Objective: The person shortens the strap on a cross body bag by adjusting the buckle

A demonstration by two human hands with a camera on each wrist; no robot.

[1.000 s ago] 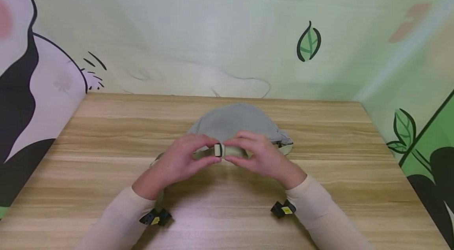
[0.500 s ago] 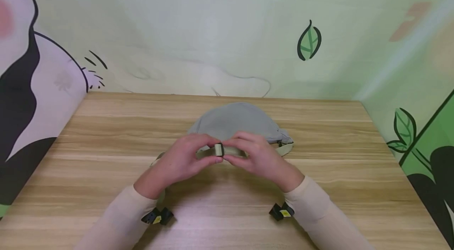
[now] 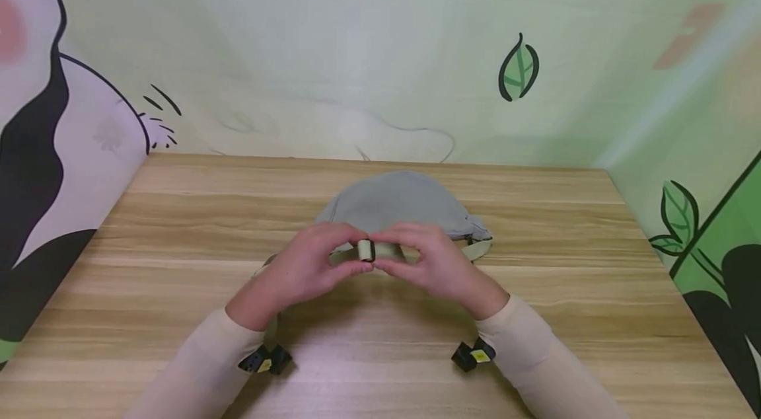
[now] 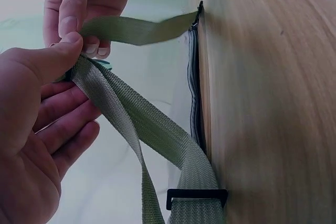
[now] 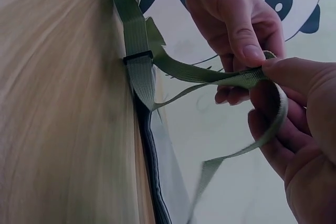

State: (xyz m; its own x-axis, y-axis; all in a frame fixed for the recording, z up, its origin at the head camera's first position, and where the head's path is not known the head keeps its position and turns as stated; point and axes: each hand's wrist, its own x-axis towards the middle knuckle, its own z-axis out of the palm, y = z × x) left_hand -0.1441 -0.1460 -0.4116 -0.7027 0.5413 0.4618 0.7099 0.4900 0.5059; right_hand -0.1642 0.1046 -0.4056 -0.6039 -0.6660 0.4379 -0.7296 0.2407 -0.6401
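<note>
A grey waist bag (image 3: 398,204) lies on the table behind both hands, its olive webbing strap (image 4: 139,31) raised in front of it. My left hand (image 3: 303,267) pinches the strap between thumb and fingers, just left of a small black slide buckle (image 3: 372,251). On the buckle's other side, my right hand (image 3: 431,260) pinches the strap too, and the fingertips of the two hands nearly meet. In the left wrist view, two layers of strap run down from the left hand toward a second black slider (image 4: 197,194). Fingers partly hide the held buckle in both wrist views.
The wooden table (image 3: 380,353) reaches back to a wall (image 3: 333,62) printed with cartoon leaves and a panda. Side panels rise at left and right. A loose strap end (image 3: 478,249) lies by the bag's right corner. Black wrist-worn devices (image 3: 473,354) hang below the sleeves.
The right fingertips have moved slightly left, closer to the buckle, which has turned a little. Both hands still pinch the strap in nearly the same place, and the bag has not moved.
</note>
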